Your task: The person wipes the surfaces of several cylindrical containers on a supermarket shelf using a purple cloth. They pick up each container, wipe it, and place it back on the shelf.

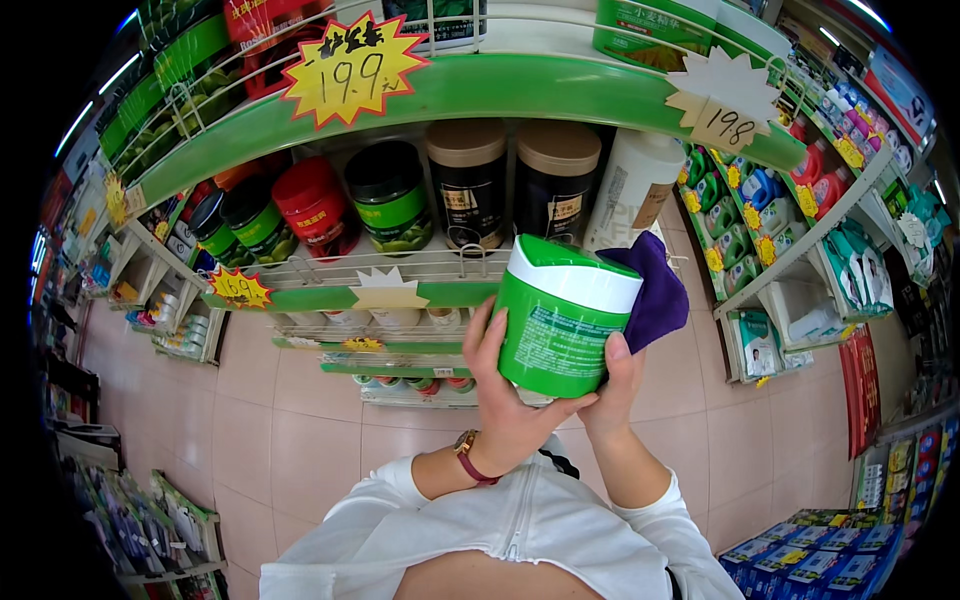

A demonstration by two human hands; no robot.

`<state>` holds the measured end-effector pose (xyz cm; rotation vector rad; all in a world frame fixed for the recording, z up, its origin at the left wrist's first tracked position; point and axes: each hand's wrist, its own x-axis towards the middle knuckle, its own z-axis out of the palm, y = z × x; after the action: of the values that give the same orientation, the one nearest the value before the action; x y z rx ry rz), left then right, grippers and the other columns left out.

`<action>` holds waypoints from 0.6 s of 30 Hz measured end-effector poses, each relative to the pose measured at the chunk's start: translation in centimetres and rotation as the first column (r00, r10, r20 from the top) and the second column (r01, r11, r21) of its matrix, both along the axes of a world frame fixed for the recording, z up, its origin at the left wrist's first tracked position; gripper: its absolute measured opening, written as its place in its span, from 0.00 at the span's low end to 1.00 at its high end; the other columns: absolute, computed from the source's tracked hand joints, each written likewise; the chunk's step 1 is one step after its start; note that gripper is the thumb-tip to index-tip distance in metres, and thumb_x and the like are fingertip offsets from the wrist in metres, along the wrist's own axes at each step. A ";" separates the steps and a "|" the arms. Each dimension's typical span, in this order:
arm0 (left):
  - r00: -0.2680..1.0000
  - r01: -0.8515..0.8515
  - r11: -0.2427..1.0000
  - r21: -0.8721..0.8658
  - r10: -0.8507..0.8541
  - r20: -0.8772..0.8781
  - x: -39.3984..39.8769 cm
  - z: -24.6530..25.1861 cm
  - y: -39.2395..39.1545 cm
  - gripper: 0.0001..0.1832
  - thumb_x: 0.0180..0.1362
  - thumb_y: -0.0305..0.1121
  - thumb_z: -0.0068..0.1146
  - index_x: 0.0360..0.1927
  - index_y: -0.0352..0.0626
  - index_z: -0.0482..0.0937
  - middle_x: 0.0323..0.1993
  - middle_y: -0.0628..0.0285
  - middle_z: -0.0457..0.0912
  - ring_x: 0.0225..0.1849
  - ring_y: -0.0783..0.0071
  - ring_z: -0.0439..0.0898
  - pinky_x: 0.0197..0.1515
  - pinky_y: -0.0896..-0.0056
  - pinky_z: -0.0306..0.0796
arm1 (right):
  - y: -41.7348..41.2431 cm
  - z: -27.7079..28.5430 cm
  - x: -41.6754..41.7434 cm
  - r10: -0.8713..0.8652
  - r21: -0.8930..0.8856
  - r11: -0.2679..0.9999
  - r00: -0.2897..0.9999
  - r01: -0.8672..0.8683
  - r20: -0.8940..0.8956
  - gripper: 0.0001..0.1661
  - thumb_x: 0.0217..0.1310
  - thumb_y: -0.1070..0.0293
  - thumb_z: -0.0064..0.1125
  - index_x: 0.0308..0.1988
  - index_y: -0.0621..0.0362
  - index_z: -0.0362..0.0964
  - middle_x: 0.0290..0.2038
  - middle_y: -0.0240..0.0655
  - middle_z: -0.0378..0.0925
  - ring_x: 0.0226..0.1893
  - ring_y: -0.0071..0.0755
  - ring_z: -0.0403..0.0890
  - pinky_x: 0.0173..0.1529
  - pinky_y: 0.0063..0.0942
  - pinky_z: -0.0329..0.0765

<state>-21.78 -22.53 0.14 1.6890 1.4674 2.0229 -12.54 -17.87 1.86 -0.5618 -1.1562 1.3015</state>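
Observation:
Between both hands, in front of the shelves, is a large green plastic tub (562, 330) with a white and green lid, tilted, its printed back towards me. My left hand (499, 371) grips its left side and lower edge, a watch on that wrist. My right hand (616, 379) supports the lower right side. A purple cloth (651, 296) hangs at the tub's right, against the lid and above my right hand; the fingers behind it are hidden. Just beyond the tub stand two black jars with brown lids (466, 184) and a white bottle (637, 187).
A green shelf edge (525, 90) with price tags crosses above the jars. Red and green jars (315, 206) stand at left behind a wire rail (375, 270). Shelves with detergent bottles (735, 247) rise at right; blue packages (817, 555) are stacked at lower right.

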 end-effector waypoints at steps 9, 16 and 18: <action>0.830 0.424 0.891 -0.164 -0.310 0.465 -2.8 0.7 0.7 0.41 0.55 0.52 0.50 0.64 0.37 0.49 0.61 0.53 0.58 0.62 0.63 0.57 0.62 0.64 0.50 | 1.2 0.1 1.0 0.098 -0.096 0.990 0.993 -0.104 -0.066 0.40 0.53 0.58 0.50 0.60 0.65 0.47 0.54 0.40 0.62 0.53 0.33 0.67 0.56 0.29 0.64; 0.341 0.836 0.545 -0.067 -0.419 0.841 -4.6 2.0 1.0 0.44 0.54 0.49 0.54 0.66 0.40 0.45 0.62 0.57 0.57 0.62 0.67 0.57 0.63 0.67 0.49 | 1.1 0.5 1.3 0.123 -0.138 0.982 0.992 -0.126 -0.026 0.42 0.53 0.55 0.51 0.61 0.64 0.45 0.54 0.41 0.62 0.53 0.34 0.67 0.55 0.30 0.66; 0.338 0.836 0.545 -0.062 -0.422 0.841 -4.6 2.4 1.0 0.45 0.53 0.50 0.55 0.66 0.40 0.44 0.62 0.57 0.57 0.62 0.67 0.57 0.63 0.67 0.49 | 0.9 0.5 1.3 0.129 -0.144 0.981 0.991 -0.133 -0.035 0.42 0.53 0.55 0.51 0.61 0.64 0.45 0.54 0.41 0.62 0.53 0.34 0.67 0.55 0.30 0.66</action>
<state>-26.36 -21.53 2.59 0.7720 0.6682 1.3604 -11.24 -16.93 2.35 -0.5818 -1.0976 1.5111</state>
